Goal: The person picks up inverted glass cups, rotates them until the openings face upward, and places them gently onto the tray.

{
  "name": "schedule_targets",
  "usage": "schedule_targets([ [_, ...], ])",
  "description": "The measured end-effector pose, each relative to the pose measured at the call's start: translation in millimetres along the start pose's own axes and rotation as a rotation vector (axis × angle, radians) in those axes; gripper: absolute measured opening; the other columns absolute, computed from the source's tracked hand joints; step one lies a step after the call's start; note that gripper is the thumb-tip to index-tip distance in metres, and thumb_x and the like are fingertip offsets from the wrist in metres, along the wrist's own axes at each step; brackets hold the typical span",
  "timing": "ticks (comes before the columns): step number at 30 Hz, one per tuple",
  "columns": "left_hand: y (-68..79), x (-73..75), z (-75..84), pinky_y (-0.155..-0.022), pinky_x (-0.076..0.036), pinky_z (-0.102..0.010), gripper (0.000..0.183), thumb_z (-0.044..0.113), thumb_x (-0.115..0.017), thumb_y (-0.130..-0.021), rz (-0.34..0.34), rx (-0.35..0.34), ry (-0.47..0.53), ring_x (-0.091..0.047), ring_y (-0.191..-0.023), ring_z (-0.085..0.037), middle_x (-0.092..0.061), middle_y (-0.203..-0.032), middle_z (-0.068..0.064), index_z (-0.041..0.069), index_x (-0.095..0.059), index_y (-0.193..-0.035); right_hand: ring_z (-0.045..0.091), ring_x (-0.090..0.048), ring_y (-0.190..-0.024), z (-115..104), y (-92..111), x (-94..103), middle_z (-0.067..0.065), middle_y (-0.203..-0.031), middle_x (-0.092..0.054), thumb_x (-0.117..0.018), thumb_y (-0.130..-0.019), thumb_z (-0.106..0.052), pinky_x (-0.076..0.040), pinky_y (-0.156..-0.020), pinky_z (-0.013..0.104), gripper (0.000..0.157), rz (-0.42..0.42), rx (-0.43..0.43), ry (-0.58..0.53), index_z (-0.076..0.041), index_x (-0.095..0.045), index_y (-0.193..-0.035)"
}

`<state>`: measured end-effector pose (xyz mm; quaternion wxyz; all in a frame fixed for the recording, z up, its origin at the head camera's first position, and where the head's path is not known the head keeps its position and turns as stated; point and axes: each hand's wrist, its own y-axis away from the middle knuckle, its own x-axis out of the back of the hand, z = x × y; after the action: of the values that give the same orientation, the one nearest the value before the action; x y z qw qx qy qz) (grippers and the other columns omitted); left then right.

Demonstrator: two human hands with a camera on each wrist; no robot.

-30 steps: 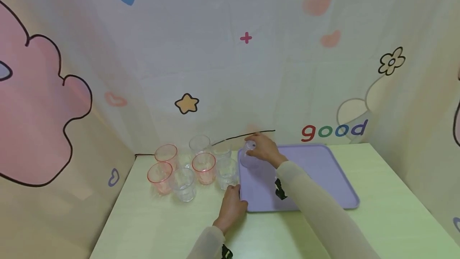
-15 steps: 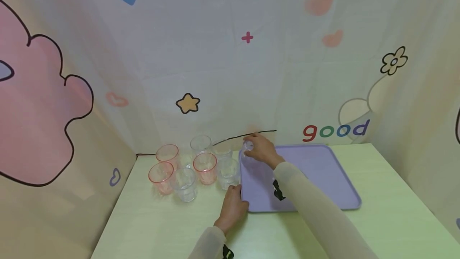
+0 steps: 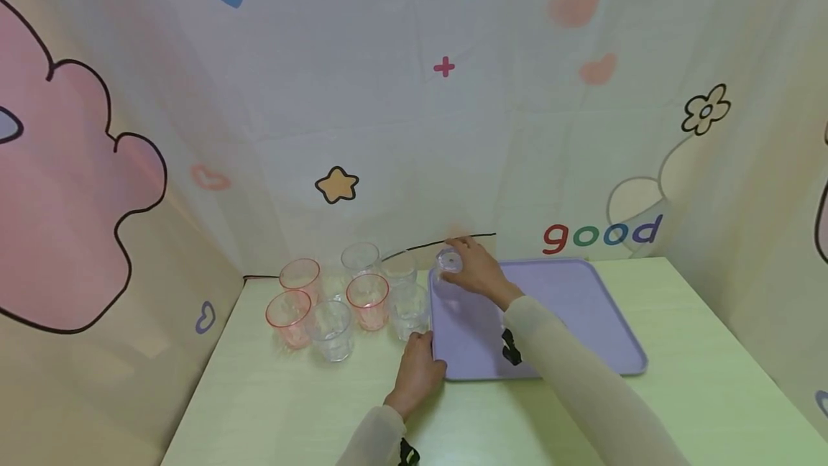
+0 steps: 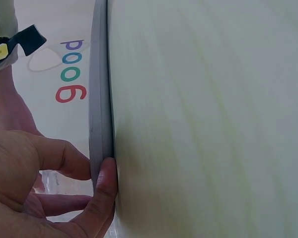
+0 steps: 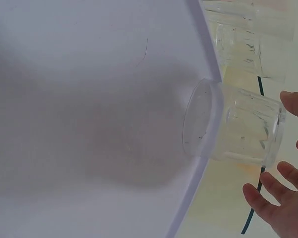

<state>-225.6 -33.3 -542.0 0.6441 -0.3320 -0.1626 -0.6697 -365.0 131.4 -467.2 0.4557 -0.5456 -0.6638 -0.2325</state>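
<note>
At the far left corner of the lavender tray point(image 3: 576, 315), a clear cup point(image 3: 448, 262) stands upside down, its wide rim on the tray in the right wrist view. My right hand point(image 3: 477, 269) is beside the base of that cup; in the right wrist view its fingers point(image 5: 278, 191) are spread and stand slightly off the cup point(image 5: 241, 124). My left hand point(image 3: 417, 376) pinches the tray's near left corner, thumb and fingers on either side of the tray edge point(image 4: 101, 94) in the left wrist view.
Left of the tray several cups stand upright: pink ones with red rims, such as the front left pink cup point(image 3: 290, 318), and clear ones, such as the front clear cup point(image 3: 332, 331). A printed cloth backdrop point(image 3: 388, 106) rises behind the pale green table point(image 3: 291, 408).
The fingers of my right hand have loosened from the clear cup and moved slightly right, showing more of its base. My left hand keeps its hold on the tray corner.
</note>
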Motion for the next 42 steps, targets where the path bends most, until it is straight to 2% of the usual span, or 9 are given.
schedule_targets([
  [8, -0.1, -1.3, -0.9, -0.085, -0.052, -0.055, 0.051, -0.007, -0.066, -0.069, -0.004, 0.001, -0.013, -0.06, -0.092, -0.041, -0.058, -0.1, -0.024, -0.02, -0.062, -0.118, 0.045, -0.048, -0.133, 3, 15, 11.6, 0.021, -0.153, -0.042, -0.078, -0.091, -0.029, -0.047, -0.099, 0.063, 0.076, 0.025, 0.051, 0.017, -0.008, -0.044, -0.155],
  [19, 0.5, 1.1, 0.6, -0.084, -0.052, -0.055, 0.048, -0.009, -0.064, -0.069, -0.008, -0.003, -0.007, -0.06, -0.09, -0.041, -0.057, -0.098, -0.025, -0.02, -0.062, -0.115, 0.044, -0.055, -0.124, 2, 42, 28.5, 0.023, -0.144, -0.05, -0.08, -0.088, -0.022, -0.051, -0.094, 0.062, 0.067, 0.105, 0.141, 0.007, -0.004, -0.053, -0.146],
  [26, 0.4, 1.3, 0.7, -0.084, -0.052, -0.054, 0.048, -0.009, -0.064, -0.068, -0.012, -0.004, -0.009, -0.059, -0.09, -0.038, -0.057, -0.098, -0.023, -0.019, -0.063, -0.115, 0.045, -0.056, -0.123, 9, 64, 40.5, 0.023, -0.144, -0.049, -0.08, -0.088, -0.02, -0.052, -0.093, 0.062, 0.067, 0.134, 0.143, 0.005, -0.005, -0.052, -0.147],
  [34, -0.4, 2.4, 2.1, -0.085, -0.053, -0.055, 0.052, -0.009, -0.064, -0.069, 0.002, -0.004, 0.008, -0.06, -0.093, -0.042, -0.058, -0.101, -0.026, -0.021, -0.061, -0.119, 0.046, -0.057, -0.12, 20, 87, 56.4, 0.024, -0.144, -0.049, -0.079, -0.088, -0.02, -0.051, -0.092, 0.063, 0.065, 0.159, 0.137, 0.016, -0.005, -0.053, -0.146],
  [42, 0.0, 1.5, 2.6, -0.088, -0.052, -0.055, 0.053, -0.009, -0.063, -0.069, -0.011, 0.014, 0.025, -0.06, -0.096, -0.043, -0.058, -0.104, -0.027, -0.021, -0.06, -0.12, 0.046, -0.053, -0.126, 34, 114, 63.7, 0.023, -0.142, -0.051, -0.077, -0.09, -0.018, -0.047, -0.098, 0.064, 0.062, 0.171, 0.087, 0.014, -0.003, -0.052, -0.145],
])
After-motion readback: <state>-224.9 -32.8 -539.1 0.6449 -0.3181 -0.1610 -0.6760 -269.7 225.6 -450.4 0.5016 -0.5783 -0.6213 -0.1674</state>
